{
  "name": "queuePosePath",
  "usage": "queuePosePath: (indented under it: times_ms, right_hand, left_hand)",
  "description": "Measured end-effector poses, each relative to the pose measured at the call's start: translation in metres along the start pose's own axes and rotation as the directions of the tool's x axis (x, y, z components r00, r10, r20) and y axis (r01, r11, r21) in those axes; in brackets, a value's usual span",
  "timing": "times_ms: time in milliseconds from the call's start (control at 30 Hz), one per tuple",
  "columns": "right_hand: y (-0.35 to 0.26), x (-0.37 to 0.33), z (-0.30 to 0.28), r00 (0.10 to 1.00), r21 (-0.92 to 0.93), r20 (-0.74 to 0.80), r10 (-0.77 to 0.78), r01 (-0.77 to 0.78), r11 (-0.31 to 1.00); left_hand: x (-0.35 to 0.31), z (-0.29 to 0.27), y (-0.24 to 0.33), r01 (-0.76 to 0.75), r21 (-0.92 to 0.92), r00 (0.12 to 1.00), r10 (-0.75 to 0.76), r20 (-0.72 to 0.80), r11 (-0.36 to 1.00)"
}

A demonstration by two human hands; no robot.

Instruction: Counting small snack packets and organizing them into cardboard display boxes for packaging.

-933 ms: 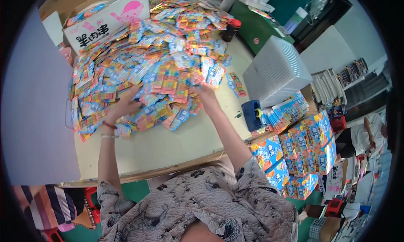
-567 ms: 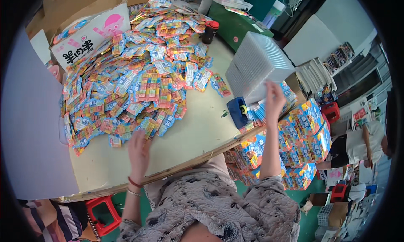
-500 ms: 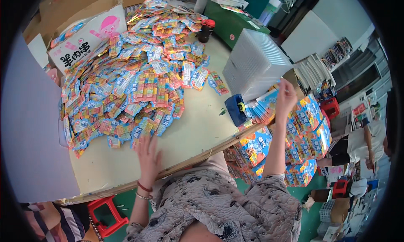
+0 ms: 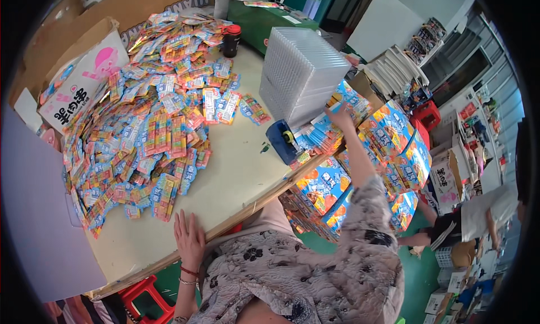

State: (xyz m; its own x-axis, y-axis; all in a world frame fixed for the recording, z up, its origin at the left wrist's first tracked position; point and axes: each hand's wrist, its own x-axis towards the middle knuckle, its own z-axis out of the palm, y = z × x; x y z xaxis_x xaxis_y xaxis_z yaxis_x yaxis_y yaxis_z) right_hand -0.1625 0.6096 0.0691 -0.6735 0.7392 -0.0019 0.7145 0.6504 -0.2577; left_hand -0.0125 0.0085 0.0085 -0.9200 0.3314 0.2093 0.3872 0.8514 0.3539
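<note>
My left hand (image 4: 189, 238) rests flat near the table's front edge, fingers spread, with nothing in it. Just beyond it spreads a large heap of small colourful candy packets (image 4: 163, 135) in blue, orange and pink. My right hand (image 4: 341, 118) reaches down onto a stack of blue-and-orange printed cards (image 4: 320, 133) at the table's right edge. Its fingers are stretched toward the cards, partly blurred, and I see nothing lifted in them. Left of those cards sits a dark blue tape dispenser (image 4: 283, 142). Behind it stands a tall stack of clear plastic trays (image 4: 304, 70).
Blue-and-orange display boxes (image 4: 396, 130) are piled beside the table on the right. A dark bottle with a red lid (image 4: 231, 41) stands behind the heap. A white carton (image 4: 84, 79) is at the left. A red stool (image 4: 147, 300) sits below; another person (image 4: 484, 214) is at the far right.
My right hand has come down from mid-air onto the printed cards. My left hand has drawn back from the packets toward the table edge. The whole view has shifted.
</note>
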Motion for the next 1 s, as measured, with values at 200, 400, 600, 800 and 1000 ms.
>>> queuePosePath:
  times_ms: [200, 400, 600, 800, 1000]
  right_hand:
    - [-0.013, 0.017, 0.034, 0.953, -0.124, -0.073, 0.295, -0.303, 0.945]
    - [-0.01, 0.046, -0.022, 0.919, 0.267, -0.065, 0.388, -0.359, 0.895]
    - [0.05, 0.139, -0.076, 0.954, 0.385, 0.146, 0.261, -0.298, 0.873]
    - [-0.006, 0.062, 0.012, 0.948, 0.056, -0.018, 0.318, -0.317, 0.947]
    - [-0.001, 0.042, 0.024, 0.913, -0.027, -0.03, 0.407, -0.408, 0.913]
  left_hand:
    - [-0.006, 0.003, -0.001, 0.032, -0.012, 0.999, -0.033, -0.022, 0.999]
    - [-0.006, 0.005, 0.0, 0.035, 0.0, 0.999, -0.035, -0.036, 0.999]
    - [-0.002, 0.007, -0.001, -0.002, -0.019, 0.999, 0.001, -0.043, 1.0]
    - [-0.011, 0.003, -0.005, 0.034, 0.014, 0.998, -0.034, -0.045, 0.999]
    - [-0.006, 0.006, -0.002, -0.001, -0.005, 0.999, 0.001, -0.055, 1.0]
